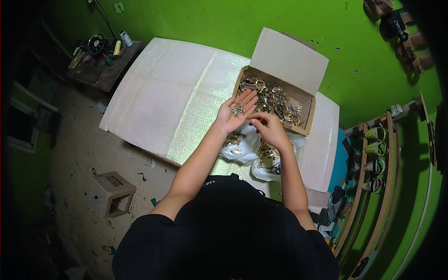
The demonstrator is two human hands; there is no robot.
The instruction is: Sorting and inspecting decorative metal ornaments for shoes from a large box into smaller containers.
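Note:
My left hand (229, 119) is palm up with its fingers stretched out. On that palm rests a small pile of tiny shiny metal pieces (238, 110). Just to its right, my right hand (272, 129) has thumb and fingers brought together by the left fingertips; whatever it may pinch is too small to make out. Behind both hands stands an open cardboard box (308, 108), its lid raised, holding many gold and dark metal buckles and fittings (275, 100). Under my wrists lie two white plastic bags (242, 157) (266, 176) with more metal fittings, partly hidden by my forearms.
The table has a glittery white cover (154, 88). At the far left, a small dark table (95, 74) carries thread spools (126, 38). A wooden stool (112, 191) stands on the littered floor. Sandals hang on a wooden rack (368, 186) at right, beside material scraps (333, 214).

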